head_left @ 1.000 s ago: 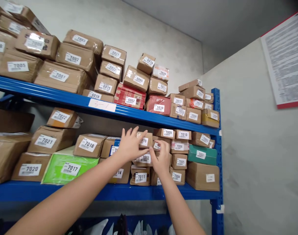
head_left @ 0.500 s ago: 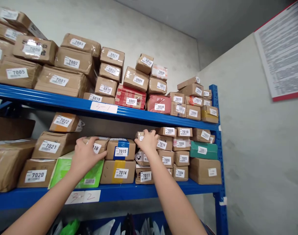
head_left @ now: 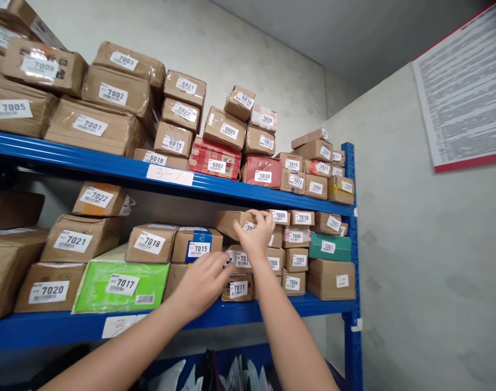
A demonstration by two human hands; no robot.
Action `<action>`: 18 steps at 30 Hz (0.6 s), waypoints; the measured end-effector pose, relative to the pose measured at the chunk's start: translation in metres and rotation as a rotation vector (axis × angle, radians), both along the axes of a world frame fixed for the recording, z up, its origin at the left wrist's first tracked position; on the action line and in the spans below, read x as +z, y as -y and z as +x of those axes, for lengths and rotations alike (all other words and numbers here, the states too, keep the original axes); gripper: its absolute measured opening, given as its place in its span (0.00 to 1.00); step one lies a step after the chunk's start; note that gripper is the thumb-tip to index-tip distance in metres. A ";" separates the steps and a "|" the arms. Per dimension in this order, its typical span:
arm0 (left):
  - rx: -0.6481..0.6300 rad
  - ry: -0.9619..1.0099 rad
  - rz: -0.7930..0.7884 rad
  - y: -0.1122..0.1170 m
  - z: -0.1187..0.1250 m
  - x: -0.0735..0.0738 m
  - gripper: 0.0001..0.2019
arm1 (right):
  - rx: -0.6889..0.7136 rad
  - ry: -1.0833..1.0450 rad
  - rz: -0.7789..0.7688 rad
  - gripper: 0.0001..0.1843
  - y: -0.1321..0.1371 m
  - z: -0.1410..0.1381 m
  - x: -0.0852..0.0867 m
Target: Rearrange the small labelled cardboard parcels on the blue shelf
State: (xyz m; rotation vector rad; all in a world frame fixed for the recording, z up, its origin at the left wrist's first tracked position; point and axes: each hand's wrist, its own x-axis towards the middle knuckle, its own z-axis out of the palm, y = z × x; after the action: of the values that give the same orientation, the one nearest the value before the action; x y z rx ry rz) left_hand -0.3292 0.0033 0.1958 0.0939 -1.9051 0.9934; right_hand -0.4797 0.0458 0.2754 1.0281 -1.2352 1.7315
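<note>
My right hand (head_left: 256,237) grips the right end of a small brown box (head_left: 229,221) that sticks out from the top of a stack on the middle shelf; the hand hides most of its label. Beneath it lie the boxes 7012 (head_left: 242,259) and 7011 (head_left: 237,288). My left hand (head_left: 202,282) hovers with fingers apart in front of the box under box 7015 (head_left: 199,247), holding nothing. It is slightly blurred.
Blue steel shelving (head_left: 272,309) holds many numbered parcels: green 7017 (head_left: 121,282), 7018 (head_left: 150,241), red 6002 (head_left: 215,163) on the upper shelf (head_left: 109,163). Plastic bags (head_left: 231,374) sit below. A wall with a poster (head_left: 463,92) closes the right side.
My left hand left box 7018 and swung right and down toward the stack. My right hand drew the small top box outward. The view shifted slightly left.
</note>
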 end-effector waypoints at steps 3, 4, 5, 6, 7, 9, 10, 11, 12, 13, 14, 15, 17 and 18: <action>0.101 0.082 0.176 -0.012 -0.048 0.004 0.22 | 0.039 0.011 -0.041 0.17 -0.014 0.001 0.009; 0.115 0.078 0.219 -0.014 -0.060 0.008 0.24 | 0.054 0.017 -0.047 0.17 -0.018 0.000 0.011; 0.121 0.072 0.255 -0.014 -0.070 0.011 0.26 | 0.067 0.023 -0.052 0.17 -0.022 -0.001 0.013; 0.126 0.071 0.291 -0.013 -0.077 0.014 0.29 | 0.078 0.029 -0.054 0.17 -0.025 -0.003 0.014; 0.127 0.074 0.322 -0.012 -0.081 0.016 0.31 | 0.087 0.035 -0.056 0.17 -0.028 -0.005 0.014; 0.119 0.078 0.358 -0.010 -0.083 0.017 0.32 | 0.100 0.045 -0.059 0.17 -0.031 -0.010 0.013; 0.113 0.082 0.361 -0.010 -0.081 0.015 0.31 | 0.104 0.047 -0.062 0.16 -0.031 -0.012 0.013; 0.105 0.088 0.357 -0.011 -0.079 0.012 0.31 | 0.107 0.046 -0.065 0.16 -0.031 -0.014 0.011; 0.099 0.098 0.349 -0.014 -0.076 0.007 0.30 | 0.110 0.044 -0.067 0.17 -0.031 -0.015 0.010; 0.088 0.110 0.338 -0.017 -0.073 0.002 0.30 | 0.112 0.040 -0.067 0.17 -0.031 -0.016 0.009; 0.069 0.121 0.327 -0.021 -0.070 -0.004 0.30 | 0.113 0.035 -0.066 0.17 -0.031 -0.016 0.008; 0.041 0.127 0.317 -0.025 -0.066 -0.011 0.30 | 0.112 0.028 -0.064 0.17 -0.031 -0.016 0.007; -0.031 0.116 0.304 -0.034 -0.058 -0.024 0.33 | 0.106 0.011 -0.055 0.17 -0.031 -0.015 0.004; -0.068 0.104 0.305 -0.038 -0.052 -0.031 0.35 | 0.099 0.000 -0.050 0.17 -0.031 -0.014 0.003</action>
State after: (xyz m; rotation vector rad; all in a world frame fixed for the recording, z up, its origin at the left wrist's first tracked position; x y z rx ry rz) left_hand -0.3815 0.0417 0.1645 0.1560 -2.1301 0.6675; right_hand -0.4934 0.0765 0.2786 1.0760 -1.1526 1.8288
